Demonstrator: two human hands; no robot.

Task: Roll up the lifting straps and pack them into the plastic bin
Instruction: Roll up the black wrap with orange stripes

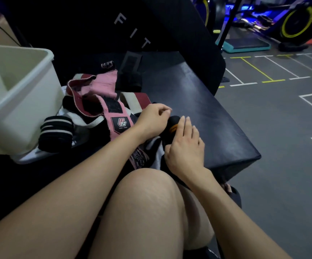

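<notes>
Bare knee is filling my foreground; beyond it, both hands are working a black-and-orange strap roll on the dark bench: left hand pinching its end, right hand grasping it. Loose straps are lying beside the white bin.

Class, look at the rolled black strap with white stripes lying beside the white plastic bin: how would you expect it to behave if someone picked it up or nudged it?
The rolled black strap with white stripes is wound fabric, so it probably squashes softly and weighs little. Its round shape suggests it may roll if nudged across the dark bench. Nothing visibly fastens it, so it could unwind when lifted into the white plastic bin.
</notes>
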